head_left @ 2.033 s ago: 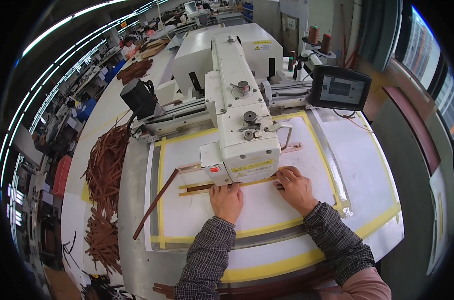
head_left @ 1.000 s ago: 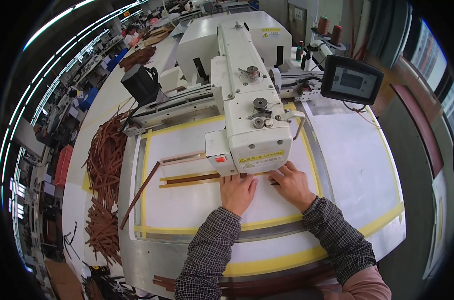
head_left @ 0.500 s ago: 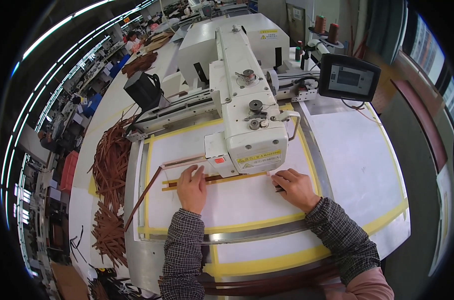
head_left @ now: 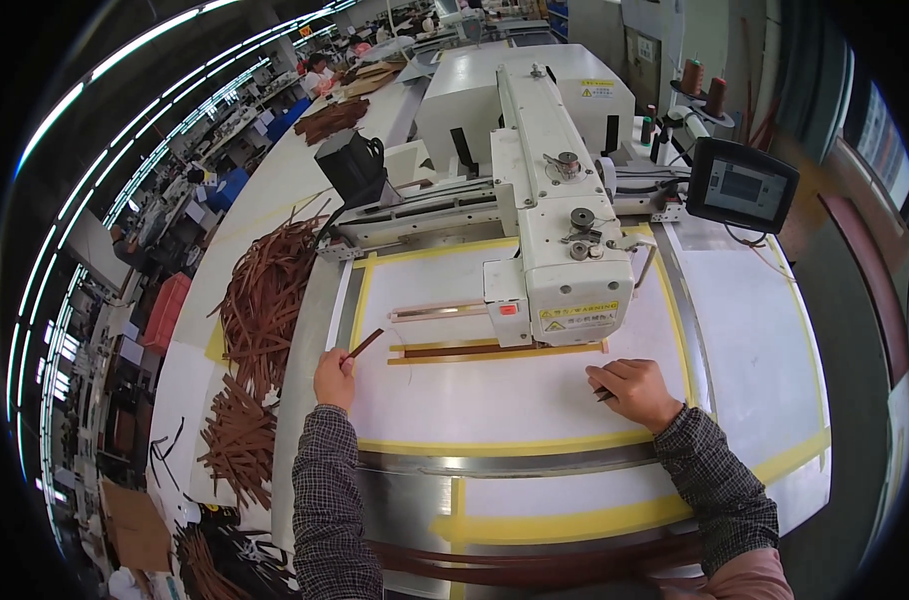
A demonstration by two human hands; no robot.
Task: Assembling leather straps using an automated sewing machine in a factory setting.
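My left hand [head_left: 335, 380] is closed around a narrow brown leather strip [head_left: 367, 344], whose free end points up and to the right. It is over the left border of the white work sheet [head_left: 495, 405]. Another brown strip [head_left: 455, 351] lies in a yellow-edged slot under the head of a white sewing machine [head_left: 575, 270]. Right of centre, my right hand [head_left: 637, 392] is curled, with a small dark tool [head_left: 603, 394] showing between its fingers; its kind cannot be made out. That hand is just nearer me than the slot's right end.
Loose brown strips [head_left: 270, 290] are heaped along the left, with a shorter bundle [head_left: 240, 440] nearer me. A control screen [head_left: 743, 186] stands at the right, below thread spools [head_left: 715, 95]. Long brown strips [head_left: 535, 570] hang along the front edge. A person [head_left: 320, 75] sits far off.
My left hand has left the slot and moved left, and now grips a strip. My right hand has drawn back from the slot's right end. The whole view has shifted.
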